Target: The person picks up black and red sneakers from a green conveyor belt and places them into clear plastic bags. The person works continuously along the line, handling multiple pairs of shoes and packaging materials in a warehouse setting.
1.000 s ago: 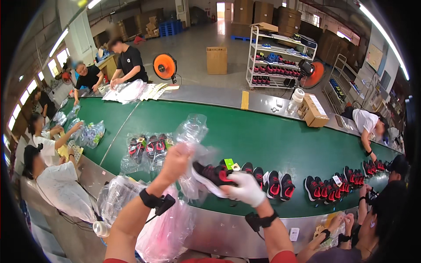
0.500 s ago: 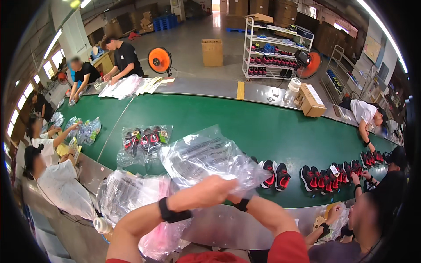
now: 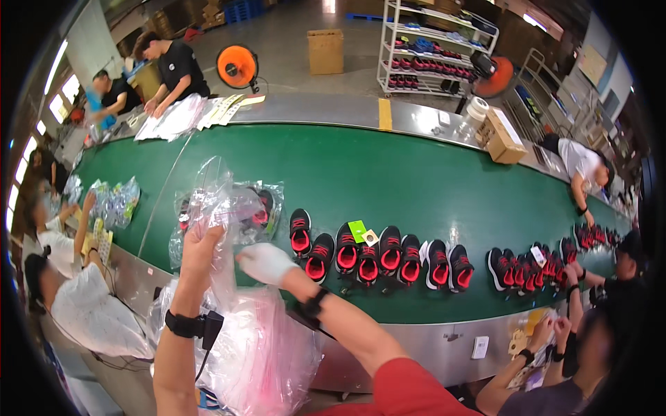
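My left hand point(image 3: 202, 253) is closed on a clear plastic bag point(image 3: 220, 197), which stands up crumpled above the fist and trails below it. My right hand point(image 3: 267, 263), in a white glove, is right beside the bag; its fingers are smeared and I cannot tell whether they grip the film. Behind the bag, on the green belt, black-and-red shoes in clear plastic point(image 3: 262, 204) are partly hidden. Right of my gloved hand stands a row of black sneakers with red linings point(image 3: 347, 248), with a green tag point(image 3: 357, 230) on one.
A pile of clear and pinkish plastic bags point(image 3: 267, 347) lies at the near edge. More shoes point(image 3: 517, 269) stand farther right, near co-workers' hands. Bagged items point(image 3: 116, 201) lie at the left by other workers. A carton point(image 3: 503, 137) stands on the far metal ledge.
My hands have moved left from the belt's middle with the bag, which was spread wide and is now bunched upright. The row of sneakers it covered now shows.
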The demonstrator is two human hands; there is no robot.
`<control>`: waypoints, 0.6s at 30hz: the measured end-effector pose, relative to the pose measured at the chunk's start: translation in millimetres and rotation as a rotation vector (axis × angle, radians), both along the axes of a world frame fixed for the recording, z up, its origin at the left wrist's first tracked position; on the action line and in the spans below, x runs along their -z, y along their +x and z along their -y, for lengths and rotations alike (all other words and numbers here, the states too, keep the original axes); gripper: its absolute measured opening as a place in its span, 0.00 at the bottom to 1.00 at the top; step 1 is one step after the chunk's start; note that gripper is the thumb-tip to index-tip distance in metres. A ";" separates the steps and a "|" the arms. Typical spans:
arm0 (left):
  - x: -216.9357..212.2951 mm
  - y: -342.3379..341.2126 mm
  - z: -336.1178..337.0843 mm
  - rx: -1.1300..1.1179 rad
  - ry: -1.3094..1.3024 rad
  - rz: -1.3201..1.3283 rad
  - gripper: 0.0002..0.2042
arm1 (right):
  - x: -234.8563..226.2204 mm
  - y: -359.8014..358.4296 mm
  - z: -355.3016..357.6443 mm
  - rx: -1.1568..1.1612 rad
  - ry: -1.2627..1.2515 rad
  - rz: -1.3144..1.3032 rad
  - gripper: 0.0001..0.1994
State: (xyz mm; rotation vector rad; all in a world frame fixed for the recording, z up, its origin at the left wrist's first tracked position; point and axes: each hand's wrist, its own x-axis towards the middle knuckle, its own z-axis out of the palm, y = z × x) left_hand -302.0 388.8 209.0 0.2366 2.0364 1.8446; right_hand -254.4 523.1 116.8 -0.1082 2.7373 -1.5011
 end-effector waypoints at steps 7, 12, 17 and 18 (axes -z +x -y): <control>23.9 45.6 -33.2 0.084 0.237 0.283 0.08 | -39.7 87.9 -48.5 0.183 -0.776 0.060 0.18; 33.1 46.1 -44.6 -0.132 0.218 0.013 0.05 | -9.3 151.6 -112.7 0.554 0.048 -0.137 0.09; 27.3 80.6 -65.9 -0.054 0.208 -0.287 0.07 | -88.4 200.2 -110.3 0.708 0.438 -0.580 0.14; 13.3 99.2 -75.0 0.046 0.123 -0.315 0.07 | -78.5 200.7 -108.0 0.468 0.403 -0.739 0.14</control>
